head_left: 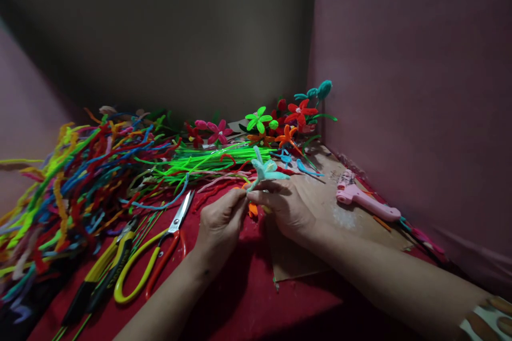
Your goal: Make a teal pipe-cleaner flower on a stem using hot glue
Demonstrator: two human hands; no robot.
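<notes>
1. I see two bare hands meeting at the middle of the surface (240,293), which is covered in deep red. Between them is a pale aqua flower of fuzzy pipe cleaner (264,170), upright with spread petals and a pale yellow centre.
2. The left hand (222,218) is closed, its thumb and fingers pinching the flower's thin stem.
3. The right hand (288,210) is closed on the same stem, its thumb and fingertips just under the petals. A small orange fuzzy piece (253,210) shows just below the fingertips.
4. To the left, I have scissors with yellow and red handles (173,231), blades pointing far. Just left of them are black-and-yellow pliers (119,264).
5. Farther left is a tangled heap of multicoloured pipe cleaners (80,186). Beyond the hands lies a bundle of bright green stems (212,159).
6. At the far side, I see a pink fuzzy flower (218,132), a lime-green one (258,119), a red one (301,112) and an orange one (286,137).
7. On the right, a pink plastic glue gun (370,203) lies on a tan cardboard sheet (320,194).
</notes>
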